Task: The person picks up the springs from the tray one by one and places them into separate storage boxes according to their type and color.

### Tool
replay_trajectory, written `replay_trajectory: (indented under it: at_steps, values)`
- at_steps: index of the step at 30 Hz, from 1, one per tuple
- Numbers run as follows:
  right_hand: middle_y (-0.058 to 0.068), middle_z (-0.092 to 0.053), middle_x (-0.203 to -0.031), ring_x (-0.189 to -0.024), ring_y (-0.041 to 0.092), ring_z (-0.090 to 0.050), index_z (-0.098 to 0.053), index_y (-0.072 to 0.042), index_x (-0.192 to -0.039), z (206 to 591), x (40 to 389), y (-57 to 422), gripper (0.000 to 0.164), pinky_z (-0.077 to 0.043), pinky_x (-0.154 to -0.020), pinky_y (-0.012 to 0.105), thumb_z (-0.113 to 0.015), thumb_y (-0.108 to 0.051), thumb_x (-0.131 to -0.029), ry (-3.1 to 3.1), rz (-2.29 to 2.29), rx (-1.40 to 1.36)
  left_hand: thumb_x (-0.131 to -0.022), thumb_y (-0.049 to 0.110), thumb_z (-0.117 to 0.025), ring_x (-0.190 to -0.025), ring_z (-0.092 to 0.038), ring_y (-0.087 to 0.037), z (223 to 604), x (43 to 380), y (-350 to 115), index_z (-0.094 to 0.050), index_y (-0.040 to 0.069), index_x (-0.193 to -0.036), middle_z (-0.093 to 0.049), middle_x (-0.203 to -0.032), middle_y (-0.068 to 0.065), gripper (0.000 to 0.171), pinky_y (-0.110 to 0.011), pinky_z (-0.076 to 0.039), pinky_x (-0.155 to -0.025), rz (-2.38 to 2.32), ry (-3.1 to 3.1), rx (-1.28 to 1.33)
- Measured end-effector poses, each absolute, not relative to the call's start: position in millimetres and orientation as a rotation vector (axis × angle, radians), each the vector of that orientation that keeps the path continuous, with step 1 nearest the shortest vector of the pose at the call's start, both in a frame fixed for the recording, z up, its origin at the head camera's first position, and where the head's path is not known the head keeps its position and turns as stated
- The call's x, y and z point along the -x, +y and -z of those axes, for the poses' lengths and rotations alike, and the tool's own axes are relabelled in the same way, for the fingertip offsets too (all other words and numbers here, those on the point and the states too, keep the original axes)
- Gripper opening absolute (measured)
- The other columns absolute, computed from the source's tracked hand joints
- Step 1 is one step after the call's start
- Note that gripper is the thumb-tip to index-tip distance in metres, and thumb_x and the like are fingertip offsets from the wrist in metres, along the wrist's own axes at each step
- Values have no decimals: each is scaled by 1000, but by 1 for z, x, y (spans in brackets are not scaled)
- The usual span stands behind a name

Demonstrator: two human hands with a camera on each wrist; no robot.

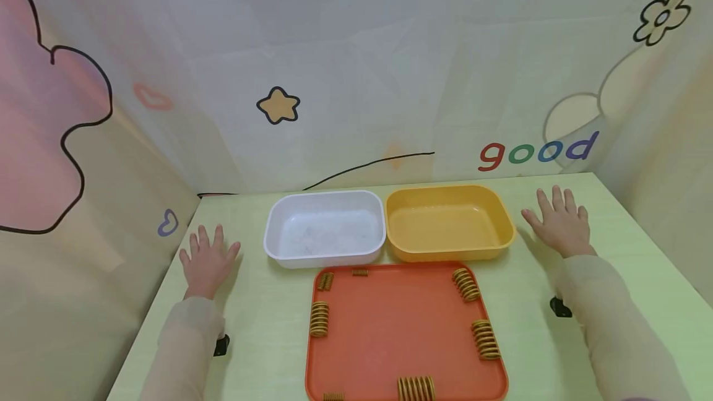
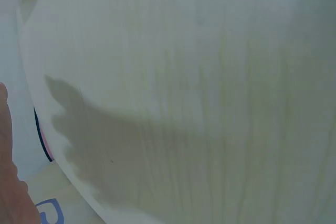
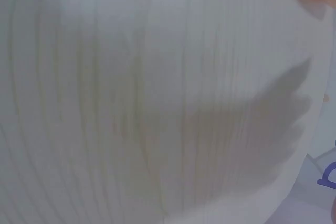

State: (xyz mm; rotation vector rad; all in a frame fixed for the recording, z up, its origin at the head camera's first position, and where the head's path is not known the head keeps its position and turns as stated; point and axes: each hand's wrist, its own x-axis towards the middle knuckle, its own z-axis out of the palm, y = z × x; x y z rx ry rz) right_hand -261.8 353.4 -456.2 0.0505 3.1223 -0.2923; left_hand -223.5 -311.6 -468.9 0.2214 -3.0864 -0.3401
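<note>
My left hand (image 1: 207, 263) hovers over the table's left side, fingers spread and nothing held. On the far right my right hand (image 1: 561, 223) is spread the same way, also holding nothing, beside the yellow bin (image 1: 450, 228). Each wrist view shows a hand's shadow on the tabletop. Between the arms lies an orange-red tray (image 1: 390, 327). Large gold coil springs lie along its edges: a left one (image 1: 319, 319), an upper right one (image 1: 466, 284), a right one (image 1: 485, 340) and a front one (image 1: 416, 388). Several smaller springs (image 1: 359, 272) lie near the tray's left corners and back edge.
A white bin (image 1: 325, 234) stands directly left of the yellow one, both just behind the tray. The pale wood-grain table (image 1: 262, 327) ends at a printed curtain (image 1: 345, 79) at the back and sides. Small black pieces (image 1: 221, 345) sit at both wrists.
</note>
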Motion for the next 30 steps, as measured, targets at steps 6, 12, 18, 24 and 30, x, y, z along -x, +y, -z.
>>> replay_trajectory:
  at_steps: [6,12,18,24,30]
  values:
    - [27,8,-143,-129,46,11,-2,-6,-142,453,258,355,81,0,-97,66,-23,-61,-86,3122,288,-23,-89,57,-20,-129,0,-49,470,221,-313,-11,6,-141,4,-142,-30,74,-66,1,-97,337,-3093,-215]
    - [26,5,-144,-129,46,7,-3,-6,-142,451,256,356,79,1,-98,65,-23,-59,-87,3145,287,10,-89,57,-20,-129,-1,-48,470,218,-311,-11,6,-141,4,-143,-30,73,-66,0,-97,331,-3085,-184]
    - [27,5,-143,-129,46,8,-5,-4,-141,450,252,357,79,0,-97,66,-23,-59,-88,3136,311,25,-89,58,-19,-128,-3,-49,471,215,-310,-12,6,-141,1,-142,-30,74,-67,-2,-95,332,-3082,-160]
    - [27,4,-143,-129,46,7,-5,-4,-141,451,250,357,78,0,-98,66,-23,-58,-88,3143,304,44,-90,56,-21,-128,-3,-49,471,209,-309,-13,6,-141,2,-142,-30,72,-68,-2,-95,353,-3078,-160]
    - [27,3,-144,-130,46,7,-5,-4,-141,450,250,355,78,0,-97,66,-24,-57,-88,3146,302,66,-90,56,-21,-128,-4,-49,473,205,-309,-12,6,-141,1,-143,-30,73,-67,-2,-95,362,-3071,-145]
